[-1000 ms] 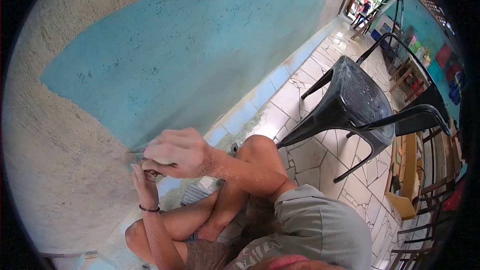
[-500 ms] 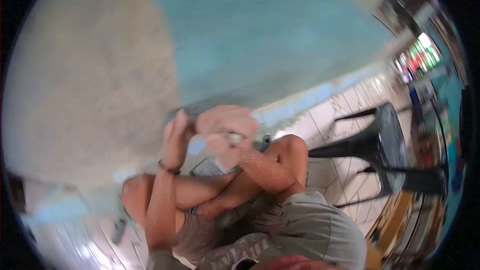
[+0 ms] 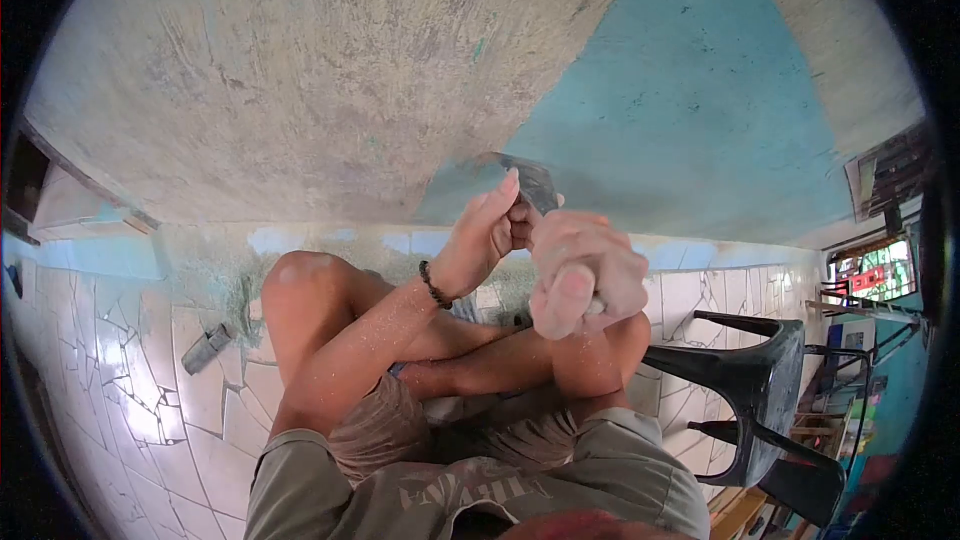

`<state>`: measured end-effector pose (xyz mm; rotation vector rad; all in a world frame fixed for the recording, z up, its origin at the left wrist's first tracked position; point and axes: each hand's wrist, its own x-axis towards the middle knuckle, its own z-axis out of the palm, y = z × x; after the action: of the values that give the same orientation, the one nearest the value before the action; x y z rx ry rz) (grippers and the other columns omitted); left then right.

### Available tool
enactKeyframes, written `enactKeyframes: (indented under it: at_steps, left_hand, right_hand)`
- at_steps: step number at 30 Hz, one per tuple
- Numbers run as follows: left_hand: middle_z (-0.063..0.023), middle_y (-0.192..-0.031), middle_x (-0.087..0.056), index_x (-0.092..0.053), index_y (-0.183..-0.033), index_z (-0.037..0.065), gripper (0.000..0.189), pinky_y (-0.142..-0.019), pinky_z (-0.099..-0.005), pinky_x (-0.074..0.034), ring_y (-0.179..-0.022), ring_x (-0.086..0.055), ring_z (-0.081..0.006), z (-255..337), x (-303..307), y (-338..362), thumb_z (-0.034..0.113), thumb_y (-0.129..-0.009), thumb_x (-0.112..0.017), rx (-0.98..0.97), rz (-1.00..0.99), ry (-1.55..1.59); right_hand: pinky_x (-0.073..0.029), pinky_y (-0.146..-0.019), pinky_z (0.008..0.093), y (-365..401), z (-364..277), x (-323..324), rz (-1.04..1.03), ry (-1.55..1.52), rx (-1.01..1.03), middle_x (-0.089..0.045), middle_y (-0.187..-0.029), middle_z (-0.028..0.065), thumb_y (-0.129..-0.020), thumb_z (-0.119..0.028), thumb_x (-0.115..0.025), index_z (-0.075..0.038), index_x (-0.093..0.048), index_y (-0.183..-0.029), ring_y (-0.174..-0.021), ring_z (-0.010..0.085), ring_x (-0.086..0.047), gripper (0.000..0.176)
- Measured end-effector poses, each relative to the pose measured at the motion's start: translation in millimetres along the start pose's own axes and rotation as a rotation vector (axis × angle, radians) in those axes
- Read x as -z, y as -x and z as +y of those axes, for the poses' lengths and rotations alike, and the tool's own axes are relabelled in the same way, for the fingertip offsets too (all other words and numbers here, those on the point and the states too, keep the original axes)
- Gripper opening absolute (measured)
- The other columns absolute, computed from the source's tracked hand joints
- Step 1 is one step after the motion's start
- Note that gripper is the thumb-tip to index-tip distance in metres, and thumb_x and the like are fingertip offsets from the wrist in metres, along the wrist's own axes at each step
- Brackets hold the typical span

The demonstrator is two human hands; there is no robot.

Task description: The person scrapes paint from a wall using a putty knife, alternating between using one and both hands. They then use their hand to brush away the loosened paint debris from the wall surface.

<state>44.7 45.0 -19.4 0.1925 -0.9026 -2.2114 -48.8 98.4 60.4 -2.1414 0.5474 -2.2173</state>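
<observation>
My right hand (image 3: 590,275) is closed in a fist around the handle of a scraper, the handle mostly hidden in the palm. The scraper's dark flat blade (image 3: 530,180) lies at the wall (image 3: 350,90), near the border between bare rough plaster and blue paint (image 3: 680,90). With its thumb raised and fingers curled, my left hand (image 3: 487,228) grips the scraper beside the blade. A dark beaded bracelet (image 3: 432,285) circles the left wrist. Pale dust coats both hands and forearms.
My crossed legs (image 3: 310,290) are close to the wall's foot. To the right a black stool (image 3: 765,390) lies tipped on its side. A grey oblong piece (image 3: 207,350) rests on the cracked-tile floor (image 3: 130,410) at left. Shelves with items (image 3: 830,420) stand far right.
Both hands have shifted to the right in view, still together on the scraper. The view has turned, bringing more bare plaster and the left floor into sight. The earlier frame is blurred.
</observation>
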Motion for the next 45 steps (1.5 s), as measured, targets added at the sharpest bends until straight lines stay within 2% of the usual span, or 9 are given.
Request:
enactKeyframes:
  at_steps: [5, 11, 14, 22, 25, 29, 33, 39, 45]
  left_hand:
    - [-0.0100, -0.089, -0.070, -0.068, -0.097, 0.001, 0.059, -0.075, -0.0316, -0.052, -0.081, -0.065, -0.0158, 15.8, -4.0, 3.1, 0.055, -0.108, -0.047, 0.040, 0.087, -0.124]
    - [-0.0089, -0.087, -0.070, -0.068, -0.096, -0.001, 0.054, -0.075, -0.0317, -0.053, -0.078, -0.066, -0.0164, 21.1, 11.4, 0.8, 0.049, -0.108, -0.050, -0.017, 0.062, -0.184]
    - [-0.0089, -0.085, -0.070, -0.067, -0.094, -0.001, 0.053, -0.076, -0.0321, -0.053, -0.077, -0.065, -0.0159, 22.3, 12.6, 4.3, 0.047, -0.109, -0.051, -0.022, 0.089, -0.271]
    - [-0.0077, -0.078, -0.068, -0.067, -0.082, -0.001, 0.053, -0.075, -0.0313, -0.051, -0.078, -0.063, -0.0147, 29.9, -1.6, 10.7, 0.043, -0.108, -0.052, -0.083, 0.133, -0.427]
    - [-0.0079, -0.079, -0.068, -0.066, -0.083, -0.002, 0.049, -0.074, -0.0311, -0.051, -0.077, -0.063, -0.0142, 10.0, 21.3, 2.9, 0.040, -0.107, -0.056, 0.057, 0.225, -0.114]
    - [-0.0075, -0.078, -0.067, -0.066, -0.083, 0.000, 0.046, -0.074, -0.0313, -0.050, -0.076, -0.062, -0.0140, 20.9, -4.9, 10.1, 0.038, -0.107, -0.057, -0.109, 0.216, -0.309]
    - [-0.0072, -0.078, -0.067, -0.065, -0.085, -0.002, 0.049, -0.074, -0.0314, -0.050, -0.075, -0.062, -0.0140, 0.1, 14.6, 3.9, 0.041, -0.107, -0.055, -0.047, 0.257, -0.246]
    - [-0.0083, -0.078, -0.066, -0.064, -0.090, -0.003, 0.057, -0.075, -0.0305, -0.049, -0.077, -0.061, -0.0142, 6.1, 0.8, 6.0, 0.051, -0.106, -0.051, -0.137, 0.246, -0.384]
    - [-0.0086, -0.087, -0.067, -0.061, -0.097, -0.001, 0.054, -0.077, -0.0327, -0.048, -0.080, -0.060, -0.0125, -15.3, 16.8, 2.0, 0.052, -0.105, -0.053, -0.091, 0.189, 0.005]
  right_hand:
    - [-0.050, -0.049, 0.0305, -2.8, 17.9, -1.3, 0.022, 0.103, -0.215, -0.059, -0.058, 0.0084, -0.087, 0.000, -0.060, 0.002, -0.054, -0.064, -0.046, 0.0199, -0.057, 0.024]
    - [-0.051, -0.051, 0.0307, -13.3, 7.9, -1.9, -0.089, 0.247, -0.030, -0.060, -0.059, 0.0091, -0.089, -0.002, -0.060, 0.002, -0.057, -0.065, -0.047, 0.0221, -0.060, 0.024]
    - [-0.052, -0.053, 0.0331, 5.1, 10.3, -2.0, -0.046, 0.070, -0.106, -0.060, -0.060, 0.0101, -0.089, -0.002, -0.058, 0.003, -0.058, -0.066, -0.050, 0.0235, -0.061, 0.023]
    - [-0.054, -0.053, 0.0360, 13.9, 11.1, 1.8, -0.111, 0.261, -0.062, -0.060, -0.061, 0.0117, -0.087, 0.001, -0.058, 0.005, -0.054, -0.065, -0.051, 0.0255, -0.061, 0.023]
    - [-0.054, -0.053, 0.0356, 16.8, 16.1, -6.6, -0.047, 0.228, -0.087, -0.060, -0.062, 0.0125, -0.086, 0.001, -0.058, 0.005, -0.054, -0.064, -0.050, 0.0260, -0.061, 0.023]
    - [-0.053, -0.052, 0.0340, 8.5, 7.0, -4.2, -0.068, 0.245, -0.081, -0.060, -0.060, 0.0123, -0.086, -0.001, -0.059, 0.004, -0.051, -0.061, -0.050, 0.0263, -0.061, 0.027]
    - [-0.054, -0.052, 0.0366, 26.6, 25.5, -10.4, 0.086, 0.121, -0.188, -0.059, -0.061, 0.0109, -0.087, -0.003, -0.060, 0.003, -0.051, -0.060, -0.049, 0.0258, -0.060, 0.029]
    - [-0.054, -0.055, 0.0383, 15.4, 9.4, -0.9, -0.047, 0.098, -0.107, -0.060, -0.064, 0.0113, -0.086, -0.003, -0.064, 0.002, -0.052, -0.065, -0.055, 0.0250, -0.062, 0.024]
    - [-0.051, -0.051, 0.0362, 16.6, 10.4, 1.9, -0.065, -0.023, -0.124, -0.058, -0.061, 0.0106, -0.087, -0.002, -0.062, 0.002, -0.048, -0.065, -0.050, 0.0225, -0.056, 0.026]
